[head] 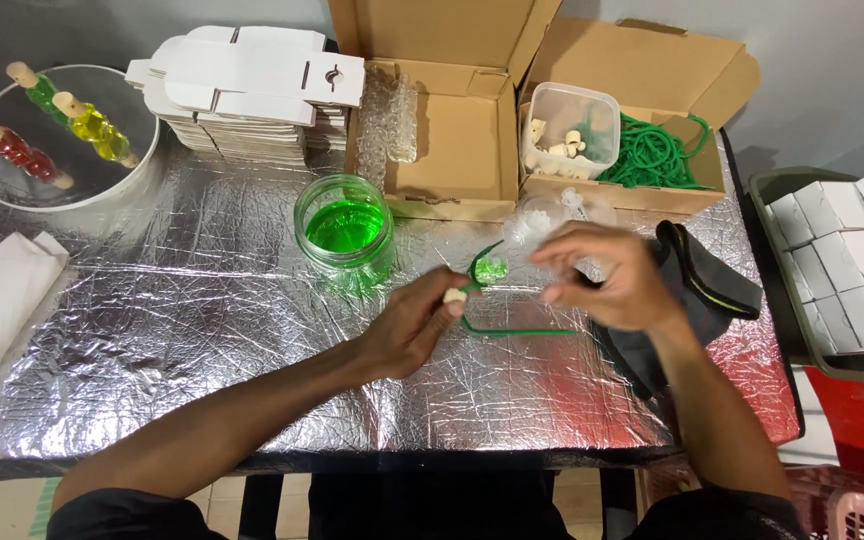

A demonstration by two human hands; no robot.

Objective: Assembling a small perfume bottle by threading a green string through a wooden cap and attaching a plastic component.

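My left hand [414, 322] pinches a small wooden bead at the end of a thin green cord [512, 331] that loops over the foil-covered table [202, 330]. A green translucent bead [492, 270] sits on the cord just above that hand. My right hand [607, 275] is curled to the right of it, fingers close to a clear plastic bag [542, 215]; whether it grips the cord or the bag is unclear. A glass jar of green beads [345, 235] stands just left of my hands.
Two open cardboard boxes stand at the back; the right one [652, 70] holds green cord coils and a plastic tub of wooden beads [567, 130]. Flat white cartons [242, 90] are stacked back left. A bowl [57, 135] holds finished bead strings. A dark cloth [697, 290] lies right, near a tray of white boxes [857, 260].
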